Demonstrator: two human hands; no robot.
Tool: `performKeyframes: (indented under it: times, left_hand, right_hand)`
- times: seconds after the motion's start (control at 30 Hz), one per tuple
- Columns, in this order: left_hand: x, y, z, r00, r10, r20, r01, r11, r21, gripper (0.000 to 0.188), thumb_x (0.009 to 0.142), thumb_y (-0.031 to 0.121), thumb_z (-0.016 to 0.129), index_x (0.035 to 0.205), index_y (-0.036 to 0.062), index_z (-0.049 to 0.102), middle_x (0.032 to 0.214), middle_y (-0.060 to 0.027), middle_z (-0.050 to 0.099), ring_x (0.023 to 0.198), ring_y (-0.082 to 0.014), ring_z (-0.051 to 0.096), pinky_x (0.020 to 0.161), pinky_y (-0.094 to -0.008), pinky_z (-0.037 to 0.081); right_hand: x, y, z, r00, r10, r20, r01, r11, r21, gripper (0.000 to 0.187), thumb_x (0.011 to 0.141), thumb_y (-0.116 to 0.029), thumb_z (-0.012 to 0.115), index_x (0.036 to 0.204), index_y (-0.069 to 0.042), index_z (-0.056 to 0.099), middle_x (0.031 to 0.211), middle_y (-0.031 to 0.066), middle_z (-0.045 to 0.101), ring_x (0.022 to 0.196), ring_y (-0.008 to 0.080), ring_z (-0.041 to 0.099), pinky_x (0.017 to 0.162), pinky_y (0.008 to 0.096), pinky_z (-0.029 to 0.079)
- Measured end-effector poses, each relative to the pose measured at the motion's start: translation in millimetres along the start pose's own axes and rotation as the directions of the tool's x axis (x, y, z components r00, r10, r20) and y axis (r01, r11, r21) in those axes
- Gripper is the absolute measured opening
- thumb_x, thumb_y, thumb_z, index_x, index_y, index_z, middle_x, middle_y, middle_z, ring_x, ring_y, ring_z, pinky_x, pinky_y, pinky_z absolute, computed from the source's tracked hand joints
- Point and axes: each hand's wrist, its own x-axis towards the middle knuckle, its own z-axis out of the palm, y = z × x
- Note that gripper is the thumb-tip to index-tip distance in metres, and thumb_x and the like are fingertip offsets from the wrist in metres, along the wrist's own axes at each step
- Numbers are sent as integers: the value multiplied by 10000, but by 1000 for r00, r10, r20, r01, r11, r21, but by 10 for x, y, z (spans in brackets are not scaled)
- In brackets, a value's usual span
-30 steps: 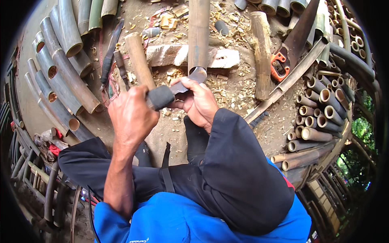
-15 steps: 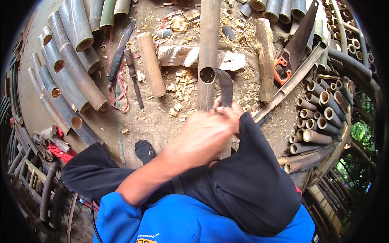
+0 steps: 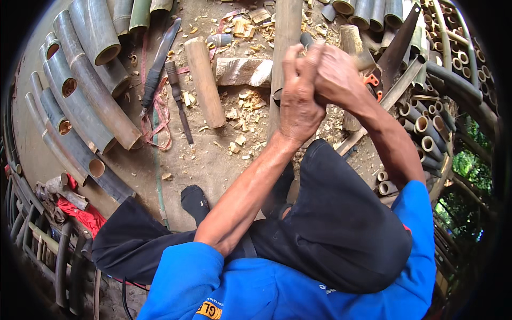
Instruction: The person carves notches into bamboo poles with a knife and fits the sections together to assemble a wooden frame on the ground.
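Observation:
My left hand (image 3: pixel 301 96) and my right hand (image 3: pixel 341 74) are closed together, fingers wrapped and overlapping, over the long bamboo tube (image 3: pixel 288 32). The two grip a knife whose dark, curved blade is now hidden by my hands. A blurred, pale, blunt end, seemingly its handle (image 3: pixel 366 61), sticks out beside my right hand. Just left of my left wrist, the edge of a cut opening in the tube shows. The tube runs lengthwise away from me, across a whitish wood block (image 3: pixel 242 72) that lies crosswise.
A bamboo piece (image 3: pixel 205 82), a long knife (image 3: pixel 160 64) and a slim dark-handled tool (image 3: pixel 178 101) lie to the left. Beyond my right hand are an upright-lying stump (image 3: pixel 350 40) and a saw (image 3: pixel 400 45). Cut bamboo tubes (image 3: pixel 96 106) are stacked left, more at right. Wood chips litter the ground.
Both hands have moved away from me, up along the tube. The curved blade, visible at the tube's opening before, is now covered. My right forearm has swung into view.

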Motion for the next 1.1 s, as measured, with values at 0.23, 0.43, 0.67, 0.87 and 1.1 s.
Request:
performKeyframes:
  times: [0.23,0.43,0.67,0.87,1.1]
  left_hand:
    - [28,258,91,880,-246,405,228,969,93,787,658,-79,715,1396,21,459,1251,-258,494,1085,-467,623,912,-518,598]
    - [23,303,-87,685,-300,664,217,954,206,842,665,24,716,1461,125,461,1325,-287,494,1127,-509,611,971,-544,527]
    - [190,19,-272,215,-139,967,37,990,135,945,447,54,778,1376,131,623,1264,-212,612,1157,-411,647,969,-455,554]
    - [75,-59,-641,789,-13,614,20,1000,-4,750,586,122,832,1318,137,675,1297,-185,640,1254,-354,588,1047,-477,517]
    - [333,-1073,-2054,826,-460,-327,563,636,528,400,844,252,720,1095,-41,617,1092,-291,674,1083,-450,656,959,-485,527]
  right_hand:
    - [-336,300,-6,867,-96,488,-126,907,402,232,811,-127,719,980,13,644,974,195,680,879,294,684,764,418,568]
    - [-758,-114,115,821,11,570,-490,525,696,473,803,-120,740,1251,-14,631,1239,201,641,1154,291,613,915,428,523]
    - [-826,-733,499,623,194,758,-780,223,584,567,608,-89,802,1156,-70,657,1083,121,650,1106,183,617,840,327,549]
    - [-864,-1114,73,520,348,780,-628,-464,625,215,1021,-280,596,1032,-66,604,706,59,615,549,173,611,512,324,520]
    - [-2237,-1501,1063,561,824,85,-797,510,323,374,935,-239,651,1184,-19,479,1010,285,608,894,491,628,789,540,496]
